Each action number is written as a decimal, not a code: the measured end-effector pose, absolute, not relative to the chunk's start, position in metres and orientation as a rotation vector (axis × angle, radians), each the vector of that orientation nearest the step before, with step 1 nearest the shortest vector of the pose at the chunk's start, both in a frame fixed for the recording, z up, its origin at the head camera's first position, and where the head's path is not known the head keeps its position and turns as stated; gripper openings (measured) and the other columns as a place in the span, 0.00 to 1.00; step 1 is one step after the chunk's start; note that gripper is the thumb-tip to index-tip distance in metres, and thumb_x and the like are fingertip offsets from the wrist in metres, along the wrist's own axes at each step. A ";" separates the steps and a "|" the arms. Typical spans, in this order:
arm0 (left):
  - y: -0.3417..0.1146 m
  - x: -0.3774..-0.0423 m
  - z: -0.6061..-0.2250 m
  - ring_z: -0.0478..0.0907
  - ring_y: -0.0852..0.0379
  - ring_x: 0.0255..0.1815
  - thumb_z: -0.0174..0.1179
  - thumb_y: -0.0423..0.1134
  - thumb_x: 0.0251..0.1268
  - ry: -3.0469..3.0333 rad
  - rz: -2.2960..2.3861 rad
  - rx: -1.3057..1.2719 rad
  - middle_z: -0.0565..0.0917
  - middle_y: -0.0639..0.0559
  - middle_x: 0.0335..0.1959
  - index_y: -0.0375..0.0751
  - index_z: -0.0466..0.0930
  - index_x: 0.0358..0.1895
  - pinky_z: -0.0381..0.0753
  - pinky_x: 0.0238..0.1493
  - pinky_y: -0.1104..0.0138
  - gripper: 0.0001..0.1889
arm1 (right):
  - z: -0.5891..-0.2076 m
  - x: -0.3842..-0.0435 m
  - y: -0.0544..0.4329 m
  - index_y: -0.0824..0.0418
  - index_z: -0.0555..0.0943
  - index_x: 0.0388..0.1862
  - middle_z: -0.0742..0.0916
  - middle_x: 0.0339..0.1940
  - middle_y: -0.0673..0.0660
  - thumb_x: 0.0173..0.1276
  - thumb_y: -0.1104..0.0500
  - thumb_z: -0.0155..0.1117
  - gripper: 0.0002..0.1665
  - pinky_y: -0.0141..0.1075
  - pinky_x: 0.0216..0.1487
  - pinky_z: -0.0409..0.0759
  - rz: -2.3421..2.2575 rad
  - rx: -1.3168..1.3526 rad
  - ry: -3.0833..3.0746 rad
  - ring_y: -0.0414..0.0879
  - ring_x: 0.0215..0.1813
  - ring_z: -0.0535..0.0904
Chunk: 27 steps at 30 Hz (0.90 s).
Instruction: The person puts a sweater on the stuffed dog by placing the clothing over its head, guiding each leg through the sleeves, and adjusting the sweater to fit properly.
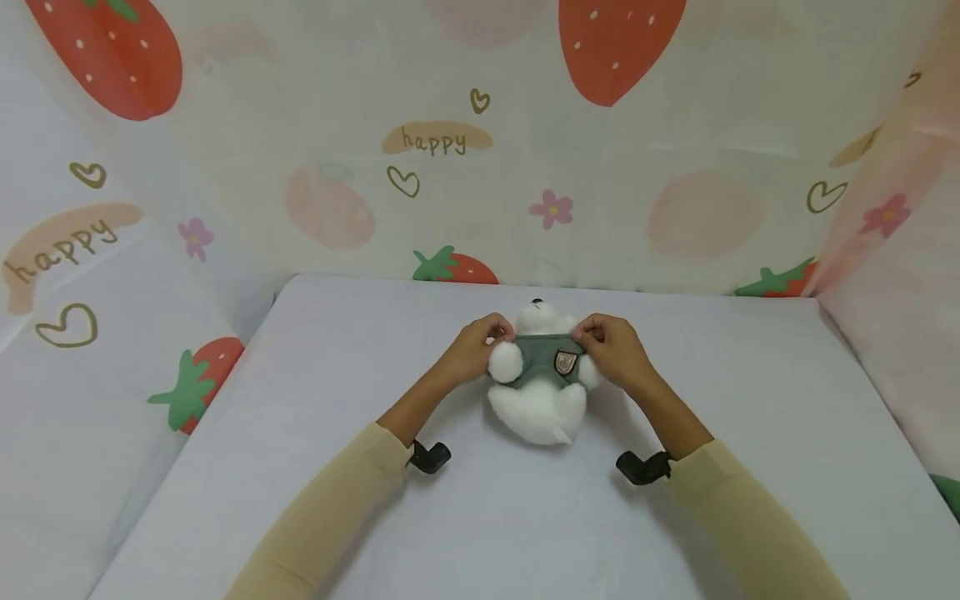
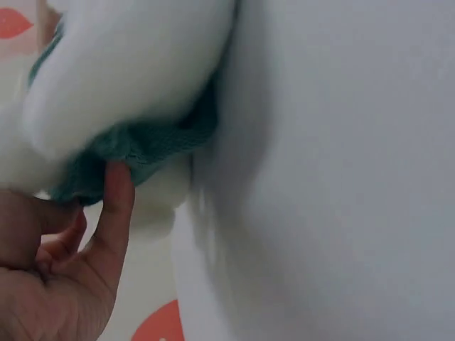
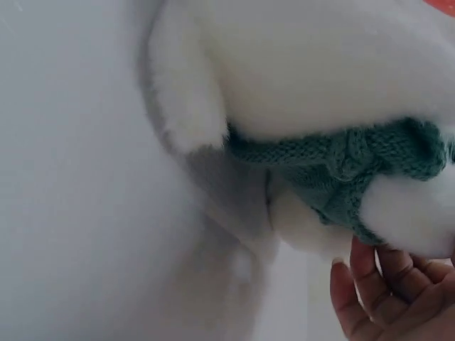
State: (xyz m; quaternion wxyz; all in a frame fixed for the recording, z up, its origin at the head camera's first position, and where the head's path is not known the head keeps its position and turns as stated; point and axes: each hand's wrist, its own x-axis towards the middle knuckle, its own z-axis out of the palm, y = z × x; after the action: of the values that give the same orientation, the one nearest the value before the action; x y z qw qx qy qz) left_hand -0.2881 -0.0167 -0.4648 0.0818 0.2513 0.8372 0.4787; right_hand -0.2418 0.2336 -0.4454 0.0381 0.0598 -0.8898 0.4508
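Note:
A white plush toy lies on the table with its dark nose at the far end and its rounded bottom nearest me. It wears a green knitted sweater with a shield-shaped badge. My left hand pinches the sweater's upper edge at the left, beside one fluffy paw. On the opposite side my right hand pinches the same edge. In the left wrist view, thumb and fingers meet the knit fabric. Fingertips reach the sweater's edge in the right wrist view.
A white-covered table spreads out around the toy. Behind it hangs a strawberry-patterned curtain, which continues along both sides. Black wrist cameras sit at the cuffs of the beige sleeves.

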 end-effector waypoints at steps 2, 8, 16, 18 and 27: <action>-0.015 -0.285 -0.468 0.79 0.50 0.47 0.58 0.33 0.75 2.586 1.406 0.717 0.83 0.43 0.44 0.36 0.78 0.47 0.80 0.41 0.62 0.05 | -0.449 -0.242 0.231 0.67 0.84 0.41 0.89 0.37 0.62 0.77 0.60 0.61 0.10 0.40 0.41 0.76 1.359 0.143 -2.741 0.53 0.41 0.82; -0.016 -0.275 -0.470 0.74 0.58 0.24 0.53 0.53 0.79 2.514 1.339 0.473 0.79 0.50 0.24 0.34 0.80 0.42 0.74 0.26 0.68 0.22 | -0.453 -0.234 0.230 0.69 0.82 0.54 0.86 0.49 0.64 0.79 0.44 0.58 0.28 0.44 0.48 0.80 1.512 -0.059 -2.850 0.56 0.50 0.80; -0.016 -0.266 -0.457 0.79 0.61 0.35 0.53 0.59 0.76 2.069 1.512 0.296 0.83 0.53 0.34 0.33 0.85 0.49 0.81 0.37 0.68 0.28 | -0.440 -0.224 0.236 0.73 0.70 0.70 0.83 0.56 0.59 0.76 0.38 0.59 0.43 0.37 0.49 0.83 2.355 -0.054 -2.820 0.44 0.49 0.83; -0.015 -0.263 -0.451 0.82 0.60 0.42 0.60 0.56 0.73 2.057 1.567 0.301 0.86 0.52 0.42 0.35 0.85 0.55 0.83 0.43 0.67 0.26 | -0.435 -0.221 0.236 0.72 0.69 0.72 0.83 0.59 0.60 0.75 0.42 0.62 0.42 0.35 0.50 0.82 2.338 0.013 -2.776 0.42 0.52 0.82; -0.016 -0.254 -0.444 0.84 0.56 0.52 0.74 0.34 0.58 2.178 1.842 0.585 0.87 0.46 0.52 0.36 0.82 0.60 0.81 0.54 0.63 0.25 | -0.428 -0.200 0.227 0.64 0.86 0.54 0.90 0.49 0.58 0.64 0.56 0.77 0.22 0.40 0.49 0.83 1.722 0.352 -2.589 0.50 0.51 0.86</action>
State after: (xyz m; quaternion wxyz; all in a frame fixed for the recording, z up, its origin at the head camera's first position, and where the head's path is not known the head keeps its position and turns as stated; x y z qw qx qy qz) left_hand -0.2545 -0.0157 -0.4438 0.1148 0.1995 0.7431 0.6283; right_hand -0.1999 0.2271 -0.4275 0.0060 0.1124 -0.8274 0.5503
